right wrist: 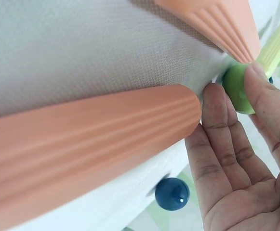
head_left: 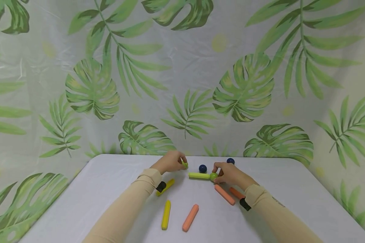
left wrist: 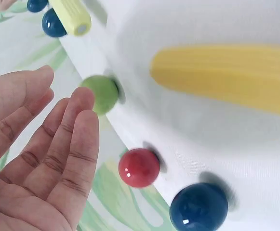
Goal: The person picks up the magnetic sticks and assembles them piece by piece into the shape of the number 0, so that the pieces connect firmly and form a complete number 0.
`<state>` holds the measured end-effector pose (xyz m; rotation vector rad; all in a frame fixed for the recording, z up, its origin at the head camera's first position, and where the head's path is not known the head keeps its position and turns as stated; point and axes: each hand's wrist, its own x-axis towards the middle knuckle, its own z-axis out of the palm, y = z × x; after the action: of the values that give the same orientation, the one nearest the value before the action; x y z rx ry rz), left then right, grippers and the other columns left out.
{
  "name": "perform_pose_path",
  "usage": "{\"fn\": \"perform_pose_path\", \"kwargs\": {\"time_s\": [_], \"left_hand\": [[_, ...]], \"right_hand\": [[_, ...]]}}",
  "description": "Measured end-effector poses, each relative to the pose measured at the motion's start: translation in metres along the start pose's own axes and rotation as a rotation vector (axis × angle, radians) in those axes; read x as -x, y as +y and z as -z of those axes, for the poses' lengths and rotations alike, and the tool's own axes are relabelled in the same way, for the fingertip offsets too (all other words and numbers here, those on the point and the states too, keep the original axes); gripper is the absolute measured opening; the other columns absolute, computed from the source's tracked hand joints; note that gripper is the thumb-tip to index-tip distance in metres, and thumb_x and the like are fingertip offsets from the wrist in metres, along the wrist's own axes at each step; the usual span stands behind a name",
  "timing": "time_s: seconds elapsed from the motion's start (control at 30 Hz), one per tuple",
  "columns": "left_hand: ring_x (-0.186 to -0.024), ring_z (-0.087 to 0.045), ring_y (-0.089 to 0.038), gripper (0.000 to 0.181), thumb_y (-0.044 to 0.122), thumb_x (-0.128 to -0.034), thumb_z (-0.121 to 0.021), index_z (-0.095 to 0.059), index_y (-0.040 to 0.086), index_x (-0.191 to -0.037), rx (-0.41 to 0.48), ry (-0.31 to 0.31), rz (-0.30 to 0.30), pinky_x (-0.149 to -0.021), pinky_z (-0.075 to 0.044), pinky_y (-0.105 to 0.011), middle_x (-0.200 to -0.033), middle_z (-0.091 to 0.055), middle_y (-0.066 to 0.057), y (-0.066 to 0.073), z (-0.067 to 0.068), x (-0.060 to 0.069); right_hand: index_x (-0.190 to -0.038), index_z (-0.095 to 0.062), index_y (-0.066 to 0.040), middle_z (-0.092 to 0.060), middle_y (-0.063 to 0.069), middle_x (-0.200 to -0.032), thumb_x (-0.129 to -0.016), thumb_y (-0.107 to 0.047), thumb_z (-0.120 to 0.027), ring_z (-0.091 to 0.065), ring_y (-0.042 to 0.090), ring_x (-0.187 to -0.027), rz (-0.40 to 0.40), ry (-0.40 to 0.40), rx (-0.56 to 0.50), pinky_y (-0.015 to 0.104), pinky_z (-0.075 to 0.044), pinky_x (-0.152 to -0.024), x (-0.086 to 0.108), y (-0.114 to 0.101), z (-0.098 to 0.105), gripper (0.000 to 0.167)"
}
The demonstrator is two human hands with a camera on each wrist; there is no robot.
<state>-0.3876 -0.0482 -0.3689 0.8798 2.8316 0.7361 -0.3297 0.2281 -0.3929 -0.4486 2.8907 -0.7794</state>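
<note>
My right hand (head_left: 232,174) pinches a green ball (right wrist: 238,89) between thumb and fingers at the right end of a light green ridged stick (head_left: 199,176). That stick lies flat on the table. Farther left, my left hand (head_left: 169,162) reaches beside another green ball (left wrist: 101,94). Its fingers are nearly straight and its thumb stands apart from them; the fingertips overlap the ball's edge, and whether they touch it I cannot tell. A dark blue ball (head_left: 202,168) sits just behind the light green stick, between the hands.
Another blue ball (head_left: 230,161) is behind my right hand. A red ball (left wrist: 139,167) and a blue ball (left wrist: 199,207) lie near my left hand. Yellow sticks (head_left: 166,215) and several orange sticks (head_left: 190,217) lie on the white table (head_left: 109,189). A leaf-patterned curtain (head_left: 188,67) hangs behind.
</note>
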Motion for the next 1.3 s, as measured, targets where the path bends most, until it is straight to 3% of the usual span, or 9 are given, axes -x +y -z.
{"fn": "perform_pose_path", "kwargs": {"time_s": [0.37, 0.6, 1.0, 1.3], "left_hand": [[-0.079, -0.069, -0.019, 0.038, 0.007, -0.0971, -0.077, -0.071, 0.006, -0.134, 0.151, 0.022, 0.148, -0.076, -0.059, -0.033, -0.114, -0.07, -0.016, -0.009, 0.001, -0.006], [-0.077, -0.071, -0.021, 0.046, 0.005, -0.0943, -0.081, -0.069, 0.007, -0.139, 0.164, 0.036, 0.205, -0.074, -0.059, -0.032, -0.125, -0.068, -0.022, -0.009, -0.005, -0.015], [-0.07, -0.071, -0.019, 0.045, 0.005, -0.0937, -0.081, -0.071, 0.006, -0.137, 0.226, 0.035, 0.241, -0.066, -0.06, -0.029, -0.09, -0.073, -0.01, -0.015, -0.015, -0.024], [-0.07, -0.074, -0.022, 0.043, 0.006, -0.0935, -0.082, -0.072, 0.004, -0.135, 0.236, 0.05, 0.254, -0.064, -0.058, -0.026, -0.085, -0.079, -0.015, -0.018, -0.022, -0.029]], "right_hand": [[-0.105, -0.066, -0.011, -0.07, 0.007, -0.089, -0.093, -0.009, -0.084, -0.061, 0.016, -0.078, -0.021, -0.004, -0.024, 0.029, -0.05, -0.071, 0.002, 0.001, -0.001, 0.022], [-0.106, -0.065, -0.01, -0.069, 0.007, -0.089, -0.094, -0.008, -0.083, -0.059, 0.018, -0.077, -0.021, -0.002, -0.062, 0.03, -0.05, -0.07, 0.003, 0.002, -0.001, 0.022], [-0.108, -0.066, -0.009, -0.069, 0.008, -0.091, -0.095, -0.008, -0.082, -0.061, 0.017, -0.079, -0.014, -0.018, -0.062, 0.029, -0.05, -0.072, 0.004, 0.002, 0.001, 0.02], [-0.109, -0.066, -0.009, -0.07, 0.007, -0.091, -0.095, -0.009, -0.081, -0.061, 0.017, -0.079, -0.013, -0.024, -0.059, 0.03, -0.051, -0.072, 0.003, 0.005, 0.0, 0.021]]}}
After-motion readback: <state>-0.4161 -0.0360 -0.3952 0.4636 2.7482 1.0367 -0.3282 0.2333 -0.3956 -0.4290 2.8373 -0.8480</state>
